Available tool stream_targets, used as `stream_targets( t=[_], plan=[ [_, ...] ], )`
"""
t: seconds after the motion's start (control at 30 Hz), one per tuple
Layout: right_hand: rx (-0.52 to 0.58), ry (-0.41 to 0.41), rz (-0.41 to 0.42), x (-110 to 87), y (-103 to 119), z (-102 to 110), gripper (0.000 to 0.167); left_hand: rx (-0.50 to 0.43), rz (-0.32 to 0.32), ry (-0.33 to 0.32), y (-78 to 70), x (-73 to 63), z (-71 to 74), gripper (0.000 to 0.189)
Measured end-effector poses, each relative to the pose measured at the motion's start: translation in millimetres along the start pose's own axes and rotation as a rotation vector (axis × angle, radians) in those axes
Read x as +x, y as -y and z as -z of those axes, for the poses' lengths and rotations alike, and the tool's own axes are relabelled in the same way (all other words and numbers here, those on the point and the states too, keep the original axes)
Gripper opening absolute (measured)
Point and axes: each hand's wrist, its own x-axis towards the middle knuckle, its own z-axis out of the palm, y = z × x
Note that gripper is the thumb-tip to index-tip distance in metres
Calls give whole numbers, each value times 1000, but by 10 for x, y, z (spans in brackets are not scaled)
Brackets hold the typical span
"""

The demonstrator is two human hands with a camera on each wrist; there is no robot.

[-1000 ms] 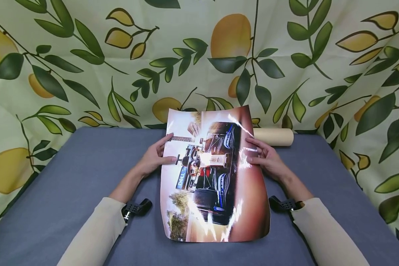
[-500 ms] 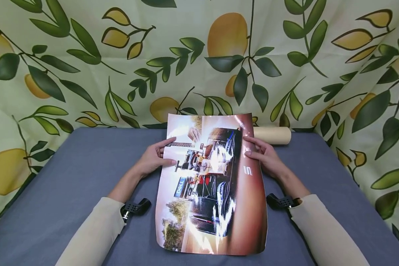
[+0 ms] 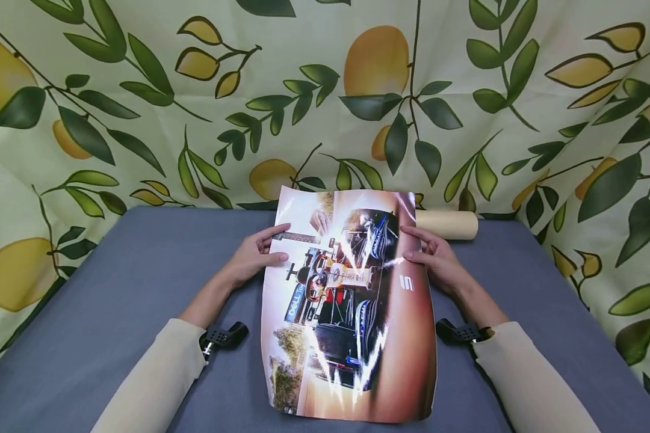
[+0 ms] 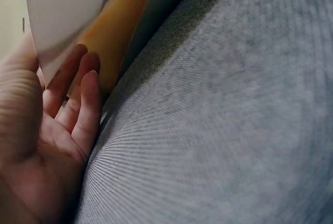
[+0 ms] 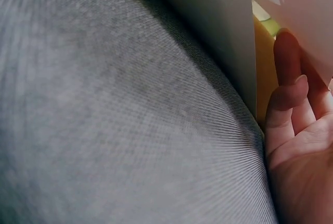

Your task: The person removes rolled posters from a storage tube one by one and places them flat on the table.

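A glossy poster (image 3: 346, 288) with a racing car printed on it, turned sideways, is held above the table in the head view. My left hand (image 3: 251, 258) pinches its left edge, thumb on the printed face and fingers reaching behind. At the opposite edge my right hand (image 3: 439, 260) pinches it in the same way. The sheet bows slightly, and bright glare streaks cross the picture. In the left wrist view, several curled fingers (image 4: 89, 94) show behind the sheet's pale edge (image 4: 67, 15). Behind the poster (image 5: 307, 10) in the right wrist view, the right fingers (image 5: 287, 73) are bent.
A cream-coloured roll (image 3: 448, 224) lies at the back of the grey-blue cloth-covered table (image 3: 157, 264), its left part hidden by the poster. A curtain (image 3: 303, 48) with a fruit and leaf print hangs behind. Black wrist cameras (image 3: 224, 335) are strapped to both forearms.
The poster has come down and toward me, its top and bottom edges both lower in the head view. Glare streaks have shifted over it. Both hands keep their grip and barely move.
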Motion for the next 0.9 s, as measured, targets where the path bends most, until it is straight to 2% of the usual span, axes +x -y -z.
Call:
stream_targets(
  t=[0.1,0.27,0.6,0.77,0.9],
  plan=[
    [-1,28,-8,-13,10,2,55,-6,3,-37,16,18,3,75],
    [12,70,-11,-31,23,1,55,-29,23,-38,34,32,2,78],
    [40,42,-25,-67,-1,15,57,-59,121,-88,19,9,-29,73],
    [51,39,-12,-65,-6,29,57,-54,105,-93,12,18,-39,72],
    [34,51,-9,-79,-1,46,56,-24,58,-83,18,15,-38,65]
  ],
)
